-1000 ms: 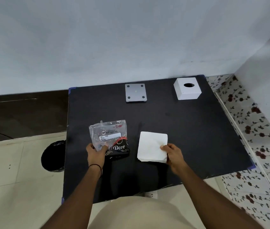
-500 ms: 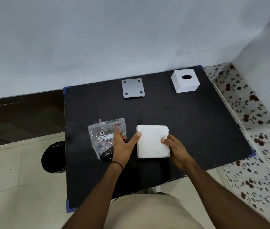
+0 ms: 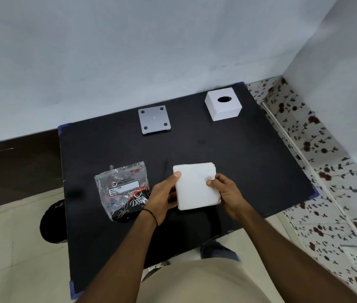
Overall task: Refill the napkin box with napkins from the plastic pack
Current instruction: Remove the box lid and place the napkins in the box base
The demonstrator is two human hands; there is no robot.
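Observation:
A white stack of napkins (image 3: 196, 185) sits near the front of the black table (image 3: 249, 162), held between both hands. My left hand (image 3: 162, 197) grips its left edge with the thumb on top. My right hand (image 3: 227, 193) pinches its right edge. The crumpled plastic pack (image 3: 123, 189), clear with dark print, lies flat just left of my left hand. The white napkin box (image 3: 223, 107) with an oval hole on top stands at the far right of the table. Its grey square base plate (image 3: 154, 121) lies apart, at the far middle.
A blue-grey wall runs along the table's far edge and a white wall stands to the right. Floral-patterned floor shows on the right. A black round object (image 3: 52, 224) sits on the floor by the table's left front side.
My left hand let go of the plastic pack and moved right onto the napkin stack's left edge. The stack is now held by both hands.

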